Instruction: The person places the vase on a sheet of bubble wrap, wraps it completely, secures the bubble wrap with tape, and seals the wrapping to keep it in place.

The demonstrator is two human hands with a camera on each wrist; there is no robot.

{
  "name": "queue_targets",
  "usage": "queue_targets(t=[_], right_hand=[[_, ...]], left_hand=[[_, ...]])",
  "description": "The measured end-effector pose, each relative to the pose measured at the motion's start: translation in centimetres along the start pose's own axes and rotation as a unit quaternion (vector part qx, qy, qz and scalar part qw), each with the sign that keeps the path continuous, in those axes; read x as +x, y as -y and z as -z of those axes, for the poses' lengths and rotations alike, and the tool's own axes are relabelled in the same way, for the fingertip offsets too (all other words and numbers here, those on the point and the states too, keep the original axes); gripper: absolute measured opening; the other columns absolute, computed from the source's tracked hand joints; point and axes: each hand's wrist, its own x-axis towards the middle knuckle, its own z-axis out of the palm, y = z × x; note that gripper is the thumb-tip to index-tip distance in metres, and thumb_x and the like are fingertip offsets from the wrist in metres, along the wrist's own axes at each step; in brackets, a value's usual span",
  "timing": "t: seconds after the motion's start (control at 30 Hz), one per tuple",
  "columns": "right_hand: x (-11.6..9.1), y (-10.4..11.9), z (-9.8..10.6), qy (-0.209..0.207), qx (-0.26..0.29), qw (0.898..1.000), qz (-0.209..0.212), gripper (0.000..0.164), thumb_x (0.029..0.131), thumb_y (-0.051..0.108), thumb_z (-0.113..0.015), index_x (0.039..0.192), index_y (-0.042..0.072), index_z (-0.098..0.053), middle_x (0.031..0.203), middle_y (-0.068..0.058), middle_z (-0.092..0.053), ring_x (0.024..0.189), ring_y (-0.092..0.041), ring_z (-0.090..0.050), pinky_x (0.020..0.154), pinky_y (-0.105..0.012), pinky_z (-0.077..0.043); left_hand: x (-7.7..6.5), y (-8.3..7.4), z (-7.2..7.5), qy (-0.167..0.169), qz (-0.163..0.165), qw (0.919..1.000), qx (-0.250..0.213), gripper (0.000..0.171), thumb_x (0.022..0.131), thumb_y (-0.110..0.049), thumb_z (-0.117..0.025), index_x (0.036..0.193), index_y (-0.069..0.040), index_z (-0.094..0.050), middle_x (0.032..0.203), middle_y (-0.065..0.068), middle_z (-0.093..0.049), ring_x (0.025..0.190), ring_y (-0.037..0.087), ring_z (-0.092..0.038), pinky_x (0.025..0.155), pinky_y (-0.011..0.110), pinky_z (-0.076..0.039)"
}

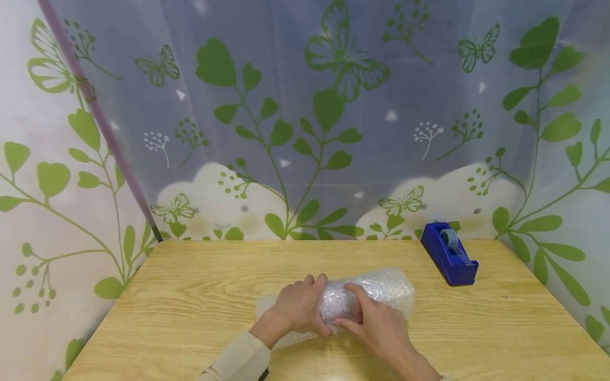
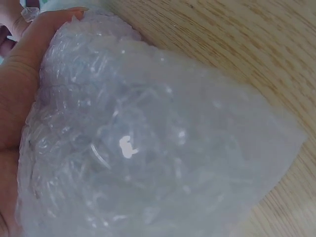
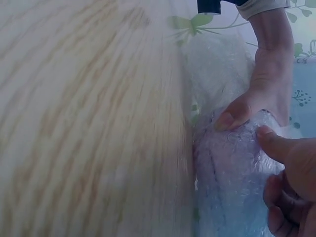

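Note:
A roll of clear bubble wrap point(image 1: 337, 302) lies on the table, wrapped round something whose kind I cannot tell through the layers. Loose ends of the wrap spread out to the left and right. My left hand point(image 1: 299, 306) grips the roll on its left side, thumb at the near edge and fingers over the far side. On the right, my right hand point(image 1: 383, 327) holds the same roll between thumb and fingers. Seen from the left wrist, the crinkled bubble wrap point(image 2: 148, 128) fills most of the view. The right wrist view shows both thumbs on the wrap point(image 3: 227, 168).
A blue tape dispenser point(image 1: 450, 256) with a roll of tape stands at the back right of the wooden table point(image 1: 200, 270). Behind the table hangs a curtain point(image 1: 267, 132) printed with leaves and butterflies.

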Motion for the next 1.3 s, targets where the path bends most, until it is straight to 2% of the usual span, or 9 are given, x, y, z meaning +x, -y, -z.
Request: queue_targets(t=[0.27,0.43,0.53,0.63,0.73,0.9,1.0,1.13,1.3], right_hand=[[-0.3,0.2,0.3,-0.018,-0.054,0.998,0.022,0.063,0.072,0.055,-0.075,0.117,0.015,-0.056,0.059,0.018,-0.039,0.042,0.0,-0.029,0.037,-0.02,-0.026],[-0.2,0.3,1.1,-0.002,0.021,0.999,0.04,0.049,0.077,0.043,-0.076,0.111,0.014,-0.056,0.06,0.02,-0.038,0.044,0.003,-0.03,0.04,-0.019,-0.029],[0.4,0.1,1.9,-0.003,0.065,0.993,0.093,0.04,0.079,0.031,-0.077,0.109,0.013,-0.058,0.063,0.02,-0.039,0.047,0.005,-0.032,0.043,-0.017,-0.032],[1.1,-0.5,2.4,0.014,0.058,0.986,0.157,0.043,0.077,0.025,-0.077,0.114,0.013,-0.058,0.071,0.018,-0.043,0.055,0.004,-0.037,0.047,-0.017,-0.035],[1.8,-1.0,2.6,0.029,0.025,0.978,0.207,0.051,0.074,0.029,-0.078,0.118,0.014,-0.057,0.081,0.014,-0.047,0.067,-0.001,-0.042,0.054,-0.02,-0.04],[3.0,-1.5,2.1,-0.018,-0.01,0.961,0.276,0.057,0.068,0.044,-0.082,0.111,0.014,-0.06,0.093,0.008,-0.053,0.083,-0.011,-0.046,0.071,-0.03,-0.045],[3.7,-1.6,1.7,-0.019,0.018,0.966,0.257,0.048,0.071,0.048,-0.08,0.103,0.017,-0.061,0.086,0.012,-0.053,0.077,-0.006,-0.047,0.07,-0.029,-0.045],[4.0,-1.8,1.2,0.045,0.105,0.98,0.163,0.038,0.075,0.048,-0.076,0.096,0.021,-0.06,0.074,0.017,-0.05,0.064,0.001,-0.046,0.06,-0.022,-0.043],[3.9,-1.8,0.7,0.087,0.184,0.976,0.077,0.037,0.076,0.05,-0.074,0.095,0.022,-0.059,0.073,0.015,-0.05,0.062,-0.001,-0.046,0.057,-0.021,-0.042]], left_hand=[[0.1,0.1,0.0,0.0,-0.001,1.0,-0.003,0.076,0.056,-0.05,-0.081,0.113,-0.014,-0.045,0.088,0.0,-0.051,0.068,0.013,-0.051,0.055,0.028,-0.044],[0.0,0.4,-0.2,0.005,0.001,0.9999,-0.009,0.077,0.055,-0.051,-0.082,0.112,-0.014,-0.045,0.087,-0.001,-0.05,0.067,0.013,-0.051,0.055,0.027,-0.044],[0.1,0.5,-0.2,0.006,0.001,0.9999,-0.009,0.076,0.056,-0.05,-0.082,0.11,-0.014,-0.044,0.085,-0.001,-0.049,0.066,0.013,-0.05,0.054,0.028,-0.043],[0.1,0.5,-0.2,0.005,0.003,1.0,-0.007,0.074,0.056,-0.049,-0.082,0.11,-0.014,-0.045,0.085,-0.002,-0.048,0.066,0.013,-0.05,0.053,0.028,-0.043],[0.2,0.6,-0.2,0.006,0.006,0.9999,-0.008,0.075,0.056,-0.048,-0.081,0.111,-0.015,-0.045,0.087,-0.002,-0.049,0.067,0.013,-0.051,0.054,0.028,-0.044],[0.2,0.5,-0.3,0.013,0.009,0.9998,-0.014,0.078,0.056,-0.048,-0.081,0.116,-0.014,-0.045,0.089,-0.001,-0.051,0.069,0.014,-0.051,0.055,0.028,-0.044],[0.2,0.4,-0.2,0.012,0.007,0.9998,-0.014,0.078,0.056,-0.049,-0.081,0.116,-0.014,-0.045,0.088,-0.002,-0.05,0.068,0.013,-0.051,0.054,0.028,-0.044],[0.1,0.3,-0.2,0.014,0.0,0.9998,-0.015,0.076,0.056,-0.05,-0.082,0.112,-0.015,-0.045,0.087,-0.003,-0.049,0.067,0.012,-0.049,0.053,0.026,-0.043],[0.0,0.3,0.0,0.015,-0.005,0.9999,-0.006,0.075,0.057,-0.053,-0.082,0.11,-0.016,-0.044,0.086,-0.003,-0.048,0.066,0.011,-0.048,0.053,0.026,-0.043]])
